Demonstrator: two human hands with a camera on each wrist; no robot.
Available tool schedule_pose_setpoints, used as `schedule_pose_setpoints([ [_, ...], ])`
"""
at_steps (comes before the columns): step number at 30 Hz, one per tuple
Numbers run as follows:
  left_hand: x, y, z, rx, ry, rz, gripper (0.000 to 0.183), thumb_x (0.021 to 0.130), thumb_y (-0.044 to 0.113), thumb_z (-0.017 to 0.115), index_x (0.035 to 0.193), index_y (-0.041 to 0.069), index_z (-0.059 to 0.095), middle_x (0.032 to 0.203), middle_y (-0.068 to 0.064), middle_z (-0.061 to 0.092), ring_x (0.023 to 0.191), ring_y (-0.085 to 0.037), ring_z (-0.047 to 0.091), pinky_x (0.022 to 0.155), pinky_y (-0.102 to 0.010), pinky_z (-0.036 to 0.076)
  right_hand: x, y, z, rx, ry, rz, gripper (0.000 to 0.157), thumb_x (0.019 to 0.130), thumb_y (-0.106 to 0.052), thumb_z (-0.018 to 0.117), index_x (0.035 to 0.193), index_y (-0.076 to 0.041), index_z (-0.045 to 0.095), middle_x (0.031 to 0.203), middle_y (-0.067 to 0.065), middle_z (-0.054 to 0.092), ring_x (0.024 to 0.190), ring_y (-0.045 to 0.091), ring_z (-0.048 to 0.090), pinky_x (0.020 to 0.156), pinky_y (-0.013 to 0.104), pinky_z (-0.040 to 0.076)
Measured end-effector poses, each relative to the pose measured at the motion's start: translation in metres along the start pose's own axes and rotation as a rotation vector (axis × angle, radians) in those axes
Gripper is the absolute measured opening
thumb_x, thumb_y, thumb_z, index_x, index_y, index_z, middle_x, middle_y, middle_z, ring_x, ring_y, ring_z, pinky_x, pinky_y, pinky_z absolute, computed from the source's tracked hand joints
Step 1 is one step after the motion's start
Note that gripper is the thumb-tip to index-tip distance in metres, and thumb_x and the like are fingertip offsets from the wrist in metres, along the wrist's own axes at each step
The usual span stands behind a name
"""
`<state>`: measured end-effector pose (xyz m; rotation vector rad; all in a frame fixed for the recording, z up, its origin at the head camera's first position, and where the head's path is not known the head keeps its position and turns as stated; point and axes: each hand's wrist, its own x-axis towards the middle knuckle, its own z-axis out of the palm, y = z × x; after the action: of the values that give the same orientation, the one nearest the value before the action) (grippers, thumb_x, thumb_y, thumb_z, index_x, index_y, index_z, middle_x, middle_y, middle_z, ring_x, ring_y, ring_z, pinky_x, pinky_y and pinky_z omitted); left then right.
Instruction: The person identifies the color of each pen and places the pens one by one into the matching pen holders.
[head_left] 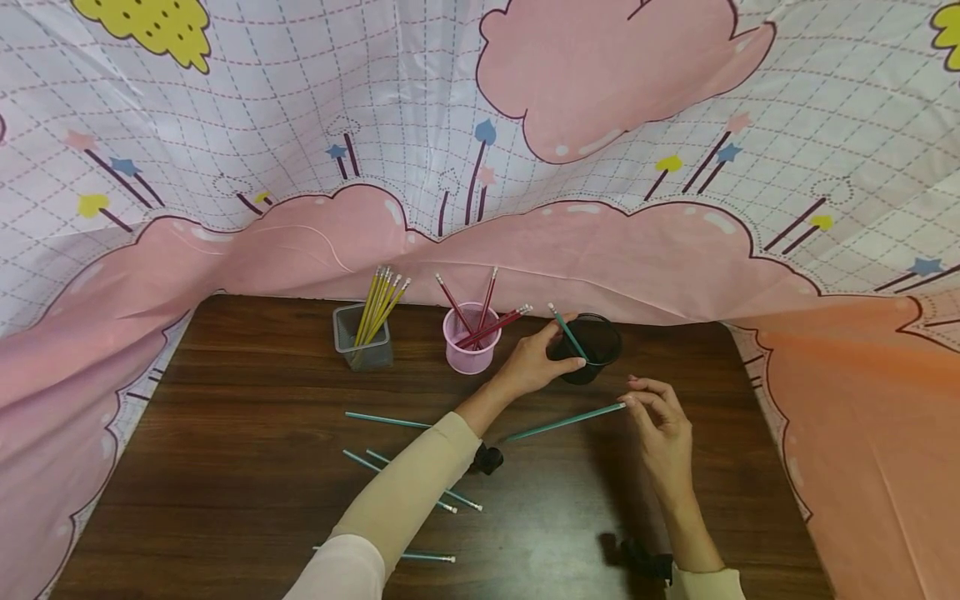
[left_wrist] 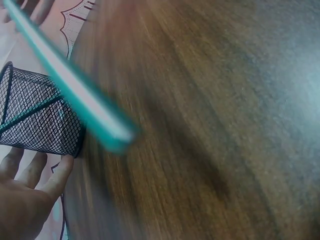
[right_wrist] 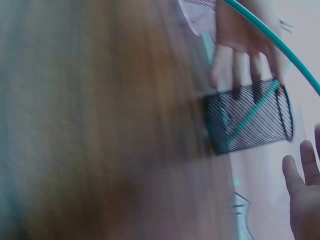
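Note:
My left hand [head_left: 531, 364] grips the black mesh pencil cup [head_left: 602, 340] near the table's back edge, thumb across its near side. One green pencil [head_left: 567, 332] leans inside the cup, eraser end up; the mesh shows it slanting in the right wrist view. In front of the cup, my right hand [head_left: 666, 437] pinches another green pencil [head_left: 564, 423] by its eraser end between thumb and fingertips. That pencil points left, its far end near the left wrist. Close to the camera in the left wrist view, the held pencil [left_wrist: 75, 85] looks large and blurred.
Left of the black cup stands a pink mesh cup [head_left: 470, 361] with several red pencils [head_left: 487, 296]. Farther left, a clear plastic container [head_left: 367, 358] holds several yellow pencils [head_left: 378, 304]. Several green pencils, one at the back [head_left: 386, 419], lie on the wooden table [head_left: 225, 467], partly behind my left sleeve.

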<state>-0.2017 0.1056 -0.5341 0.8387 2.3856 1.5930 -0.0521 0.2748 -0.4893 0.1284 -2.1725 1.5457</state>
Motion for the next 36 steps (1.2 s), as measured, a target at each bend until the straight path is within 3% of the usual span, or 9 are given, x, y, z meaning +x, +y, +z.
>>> schedule_pose_setpoints([
  [6, 0.000, 0.000, 0.001, 0.012, 0.008, -0.011, 0.072, 0.077, 0.042, 0.070, 0.139, 0.033, 0.034, 0.125, 0.000, 0.055, 0.111, -0.023, 0.054, 0.090, -0.035, 0.043, 0.016, -0.005, -0.012, -0.053, 0.054, -0.032, 0.008, 0.083, 0.009, 0.059, 0.085, 0.009, 0.066, 0.105, 0.028, 0.052, 0.107, 0.037, 0.048, 0.089, 0.023, 0.039],
  [14, 0.001, 0.000, 0.000, 0.010, -0.007, -0.010, 0.073, 0.077, 0.045, 0.069, 0.139, 0.033, 0.033, 0.124, 0.000, 0.056, 0.111, -0.023, 0.054, 0.091, -0.036, 0.043, 0.038, -0.011, -0.029, -0.049, 0.138, 0.000, 0.012, 0.086, 0.002, 0.058, 0.085, 0.012, 0.065, 0.105, 0.031, 0.049, 0.108, 0.027, 0.050, 0.088, 0.022, 0.041],
  [20, 0.002, -0.002, 0.000, 0.029, 0.002, -0.002, 0.072, 0.077, 0.044, 0.070, 0.139, 0.032, 0.034, 0.124, -0.001, 0.056, 0.110, -0.022, 0.055, 0.092, -0.032, 0.042, 0.061, -0.019, -0.041, -0.097, 0.183, -0.051, 0.016, 0.087, 0.000, 0.058, 0.084, 0.014, 0.064, 0.105, 0.029, 0.050, 0.107, 0.027, 0.048, 0.088, 0.024, 0.039],
  [30, 0.003, 0.001, -0.001, 0.034, -0.001, -0.005, 0.073, 0.077, 0.043, 0.070, 0.139, 0.032, 0.033, 0.125, 0.000, 0.055, 0.111, -0.021, 0.054, 0.092, -0.035, 0.042, 0.114, -0.024, -0.050, -0.129, 0.418, -0.012, 0.026, 0.085, -0.013, 0.064, 0.080, 0.012, 0.066, 0.087, 0.003, 0.058, 0.084, 0.010, 0.050, 0.068, 0.020, 0.036],
  [36, 0.002, -0.001, -0.001, 0.029, -0.002, -0.010, 0.073, 0.077, 0.042, 0.070, 0.139, 0.030, 0.034, 0.126, -0.002, 0.054, 0.111, -0.021, 0.054, 0.093, -0.033, 0.041, 0.127, -0.024, -0.048, -0.113, 0.429, -0.033, 0.026, 0.085, -0.011, 0.064, 0.078, 0.013, 0.066, 0.089, 0.007, 0.058, 0.090, 0.014, 0.052, 0.068, 0.021, 0.037],
])
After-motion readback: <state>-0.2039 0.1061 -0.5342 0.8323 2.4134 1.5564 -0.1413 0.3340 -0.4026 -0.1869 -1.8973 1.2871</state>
